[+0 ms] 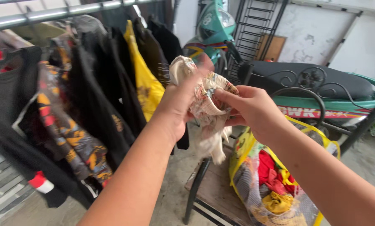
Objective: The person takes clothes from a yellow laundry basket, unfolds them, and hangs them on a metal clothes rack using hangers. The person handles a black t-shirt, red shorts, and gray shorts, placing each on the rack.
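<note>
Both my hands are raised in the middle of the view, gripping one crumpled garment (207,109) of pale cream cloth with a small red and green print. My left hand (177,106) clutches its upper part, a bunched end sticking up above my fingers. My right hand (252,109) pinches the cloth from the right side. The rest of the garment hangs down below my hands, over the bench.
A metal rail (49,14) at upper left carries hung clothes: black shirts, a yellow one (143,79), an orange-patterned one. Below right, a clear bag with yellow trim (275,184) full of clothes sits on a dark metal bench (214,190). A teal scooter (321,90) stands behind.
</note>
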